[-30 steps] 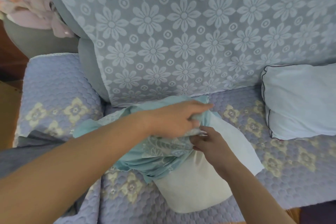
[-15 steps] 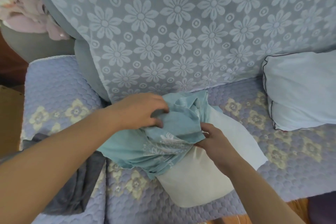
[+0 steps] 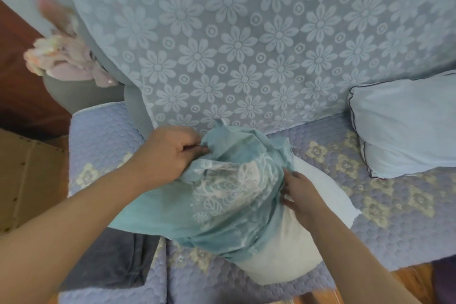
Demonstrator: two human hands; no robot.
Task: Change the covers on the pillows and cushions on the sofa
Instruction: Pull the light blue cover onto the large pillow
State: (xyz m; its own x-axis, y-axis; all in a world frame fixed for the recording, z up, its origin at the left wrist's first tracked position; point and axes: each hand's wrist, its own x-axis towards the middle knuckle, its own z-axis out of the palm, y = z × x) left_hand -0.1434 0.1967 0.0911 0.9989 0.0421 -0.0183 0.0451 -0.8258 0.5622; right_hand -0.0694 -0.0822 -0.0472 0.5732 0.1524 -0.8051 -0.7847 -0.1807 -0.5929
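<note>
Teal cover (image 3: pixel 222 195) bunched between both hands; left hand (image 3: pixel 170 153) grips it.

No readable text, label, brand, number or sign shows on anything here.

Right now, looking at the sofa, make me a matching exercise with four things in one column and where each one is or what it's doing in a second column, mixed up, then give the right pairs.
Things
1. left hand
2. white pillow
3. light blue cushion
4. dark grey cloth

Places or states
A. lies on the seat at the left, under the left forearm
B. grips a bunch of the teal cover
C. leans against the backrest at the right
D. partly covered by the teal cover, near end bare

Pairs: 1-B, 2-D, 3-C, 4-A
</note>
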